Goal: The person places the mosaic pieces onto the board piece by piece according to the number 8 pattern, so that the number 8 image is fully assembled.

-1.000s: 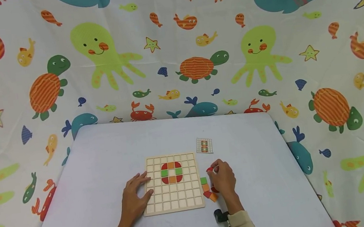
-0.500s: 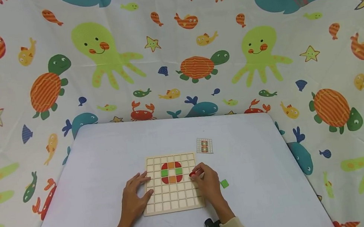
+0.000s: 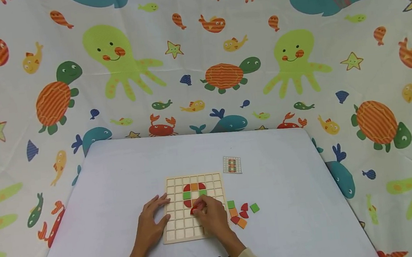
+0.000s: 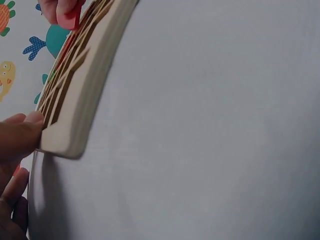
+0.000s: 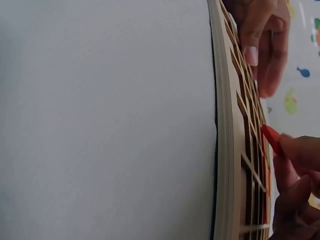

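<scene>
A wooden grid board (image 3: 181, 233) lies on the white table. Red, orange and green tiles sit in its cells as a ring, with rounded red corners (image 3: 187, 188) and a green tile (image 3: 186, 195) at the left side. My right hand (image 3: 214, 215) pinches a red quarter-round tile (image 3: 193, 211) between thumb and fingertips, right at the cells below the ring; its fingers hide part of the ring. In the right wrist view this red tile (image 5: 271, 138) is tilted, one end at the grid. My left hand (image 3: 150, 223) rests at the board's left edge, thumb and fingers spread.
Right of the board lie several loose tiles: a green square (image 3: 255, 207), an orange square (image 3: 242, 223), a red piece (image 3: 244, 207) and others. A small pattern card (image 3: 232, 165) lies behind the board's right corner. A sea-animal cloth (image 3: 187, 33) hangs behind the table (image 3: 291, 169).
My right hand has picked up a red tile from the loose pieces and carried it left over the board, to below the ring. My left hand has stayed at the board's edge.
</scene>
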A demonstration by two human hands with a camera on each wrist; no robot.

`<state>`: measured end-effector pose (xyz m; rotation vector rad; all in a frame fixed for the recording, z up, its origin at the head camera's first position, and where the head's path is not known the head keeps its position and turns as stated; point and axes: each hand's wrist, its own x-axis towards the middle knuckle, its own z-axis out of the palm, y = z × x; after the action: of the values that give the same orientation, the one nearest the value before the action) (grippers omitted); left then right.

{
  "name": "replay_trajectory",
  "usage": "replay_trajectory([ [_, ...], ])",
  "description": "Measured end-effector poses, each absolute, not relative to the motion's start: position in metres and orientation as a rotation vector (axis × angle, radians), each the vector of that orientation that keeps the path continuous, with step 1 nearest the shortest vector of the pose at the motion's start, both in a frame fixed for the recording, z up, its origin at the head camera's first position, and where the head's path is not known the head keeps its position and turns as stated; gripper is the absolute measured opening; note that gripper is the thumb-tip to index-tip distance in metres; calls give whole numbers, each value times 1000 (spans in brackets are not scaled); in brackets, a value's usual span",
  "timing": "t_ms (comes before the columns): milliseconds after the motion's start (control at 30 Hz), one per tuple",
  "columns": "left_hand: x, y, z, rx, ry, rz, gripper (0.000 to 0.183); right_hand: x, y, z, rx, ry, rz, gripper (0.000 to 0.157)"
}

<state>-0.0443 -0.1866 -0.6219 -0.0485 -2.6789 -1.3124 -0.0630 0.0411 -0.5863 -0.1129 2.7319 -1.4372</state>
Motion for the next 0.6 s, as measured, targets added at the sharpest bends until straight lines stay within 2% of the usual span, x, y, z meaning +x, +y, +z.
replay_trajectory([
  [600, -45, -187, -620, -62, -2684, -1325, 55, -63, 14, -592, -104, 2936, -1088, 14],
])
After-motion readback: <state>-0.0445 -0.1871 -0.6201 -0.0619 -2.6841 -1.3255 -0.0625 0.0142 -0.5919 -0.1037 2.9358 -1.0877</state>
